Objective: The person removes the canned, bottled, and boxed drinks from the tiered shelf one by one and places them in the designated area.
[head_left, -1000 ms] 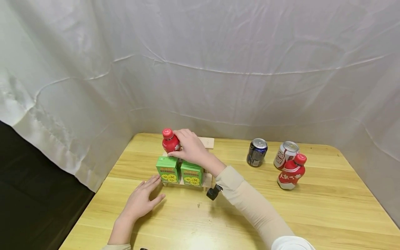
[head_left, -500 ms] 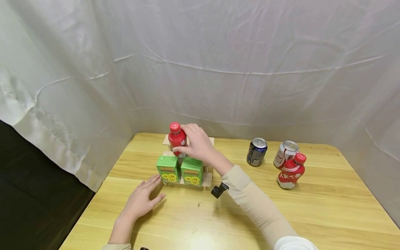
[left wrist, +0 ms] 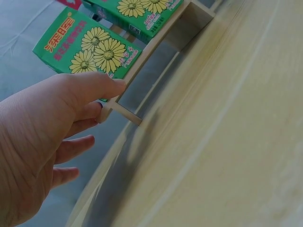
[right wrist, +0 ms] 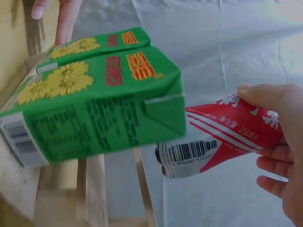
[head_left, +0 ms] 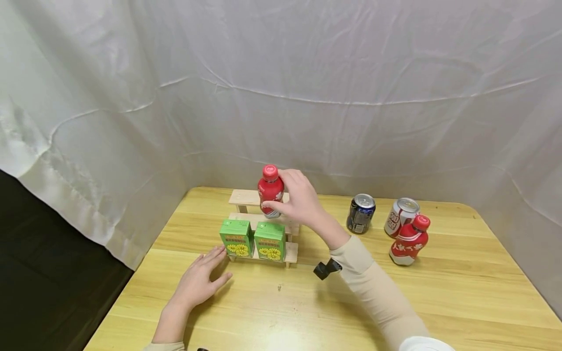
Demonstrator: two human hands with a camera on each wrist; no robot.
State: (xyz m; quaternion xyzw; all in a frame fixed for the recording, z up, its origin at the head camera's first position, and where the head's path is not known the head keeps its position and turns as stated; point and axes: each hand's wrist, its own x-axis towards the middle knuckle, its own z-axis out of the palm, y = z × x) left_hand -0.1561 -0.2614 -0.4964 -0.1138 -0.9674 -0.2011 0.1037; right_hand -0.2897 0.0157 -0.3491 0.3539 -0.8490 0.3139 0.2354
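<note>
In the head view my right hand (head_left: 300,200) grips a red bottle (head_left: 270,190) round its body, fingers behind and thumb in front. The bottle is upright, over the middle step of a small wooden tiered rack (head_left: 243,197). In the right wrist view the base of the bottle (right wrist: 189,156) shows a barcode, with air around it. Two green drink cartons (head_left: 237,237) with yellow flowers stand side by side on the rack's lowest step. My left hand (head_left: 199,280) lies with fingers extended, its fingertips right at the rack's front left corner; the left wrist view shows its thumb beside the step.
To the right on the wooden table (head_left: 439,302) stand a dark blue can (head_left: 361,214), a white and red can (head_left: 400,217) and a second red bottle (head_left: 409,241). Grey-white fabric (head_left: 333,122) hangs behind the table and on both sides.
My right hand has lifted the red bottle from behind the left carton and carried it to the right and up, over the rack's right half. The left hand has stayed in place.
</note>
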